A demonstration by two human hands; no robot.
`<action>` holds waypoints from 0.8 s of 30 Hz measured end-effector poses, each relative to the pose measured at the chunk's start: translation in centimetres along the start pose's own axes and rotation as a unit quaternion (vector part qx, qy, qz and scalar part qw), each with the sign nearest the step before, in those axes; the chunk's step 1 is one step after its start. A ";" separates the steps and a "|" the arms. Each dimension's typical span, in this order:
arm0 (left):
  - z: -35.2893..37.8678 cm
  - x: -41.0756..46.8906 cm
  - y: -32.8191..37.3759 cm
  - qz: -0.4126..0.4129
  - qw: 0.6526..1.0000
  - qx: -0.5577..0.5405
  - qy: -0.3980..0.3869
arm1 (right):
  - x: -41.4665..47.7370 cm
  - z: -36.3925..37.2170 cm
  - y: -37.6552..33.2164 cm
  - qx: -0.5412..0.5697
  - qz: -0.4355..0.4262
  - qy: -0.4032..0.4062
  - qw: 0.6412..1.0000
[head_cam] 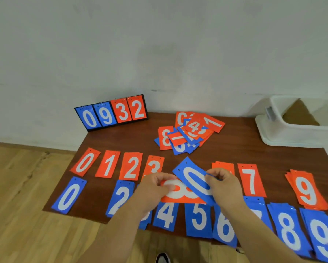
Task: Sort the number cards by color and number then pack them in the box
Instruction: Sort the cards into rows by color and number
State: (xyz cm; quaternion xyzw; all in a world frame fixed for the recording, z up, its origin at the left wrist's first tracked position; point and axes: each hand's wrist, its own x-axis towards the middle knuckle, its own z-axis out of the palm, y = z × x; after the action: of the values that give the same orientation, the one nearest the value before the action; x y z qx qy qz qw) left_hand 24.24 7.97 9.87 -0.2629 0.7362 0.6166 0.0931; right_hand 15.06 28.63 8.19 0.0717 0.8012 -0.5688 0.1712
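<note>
Bare forearms; a black-and-white shoe.

A plain room: white wall, wood floor, brown table.

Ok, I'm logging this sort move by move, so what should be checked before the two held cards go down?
1. Grip on the blue 0 card: the right hand pinches it. Ok.
2. Grip on the red 8 card: the left hand holds it. Ok.
3. The blue 0 pile in the near row is uncovered. Ok.
4. There is a free spot for the 8: bare table shows between red 7 and red 9. Ok.
5. Only two cards are in hand: cannot tell, as more may be hidden underneath.
6. The unsorted heap is used up: not ok, cards remain.
</note>
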 end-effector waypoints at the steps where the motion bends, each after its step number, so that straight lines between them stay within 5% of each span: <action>1: -0.4 0.5 0.0 -0.005 1.000 0.003 0.013 | 0.2 0.1 0.1 0.010 0.014 0.020 1.000; 12: 4.2 5.9 0.5 -0.014 0.999 0.023 -0.026 | -0.6 -6.1 2.9 0.054 0.117 0.188 0.974; 24: 21.6 9.0 3.1 0.023 0.997 0.055 -0.057 | 3.5 -20.8 8.5 0.058 0.152 0.203 0.966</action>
State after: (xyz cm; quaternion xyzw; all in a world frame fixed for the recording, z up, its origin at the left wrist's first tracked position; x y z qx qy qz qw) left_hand 11.03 26.55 3.59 -0.2048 0.7687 0.5907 0.1347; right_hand 10.46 50.71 5.53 0.3164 0.7648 -0.5548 0.0848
